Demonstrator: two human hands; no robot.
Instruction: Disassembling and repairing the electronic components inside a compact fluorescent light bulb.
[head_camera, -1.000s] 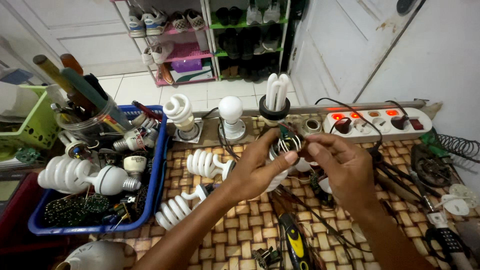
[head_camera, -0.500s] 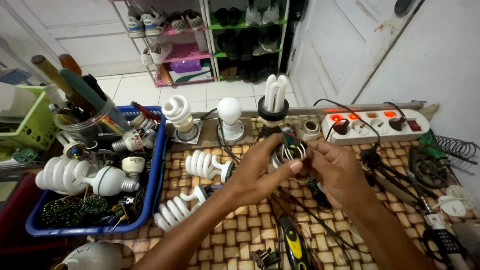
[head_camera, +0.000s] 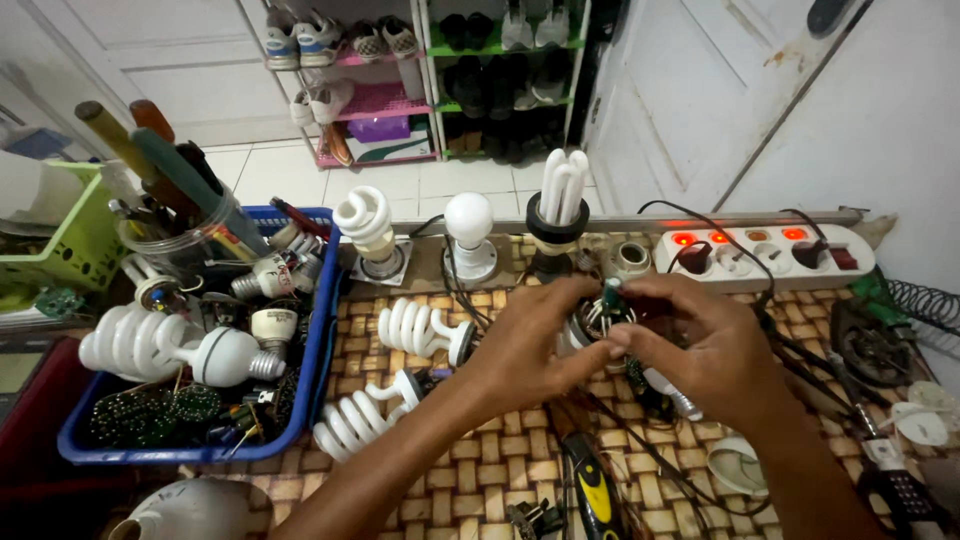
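Woven tabletop (head_camera: 470, 470), left hand (head_camera: 530, 350) and right hand (head_camera: 700, 345) meeting, grips pinched on small lamp circuit (head_camera: 605, 305)

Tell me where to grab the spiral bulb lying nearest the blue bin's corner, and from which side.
Take the spiral bulb by its white base at the upper right end, not the glass coils. It lies tilted on the woven mat, coils pointing down-left toward the blue bin. Come from above; the left hand is closest, though both hands are busy.

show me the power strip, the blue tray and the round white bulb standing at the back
power strip (head_camera: 765, 258), head view, on its white top face
blue tray (head_camera: 322, 340), head view, on its right wall
round white bulb (head_camera: 469, 219), head view, on its globe
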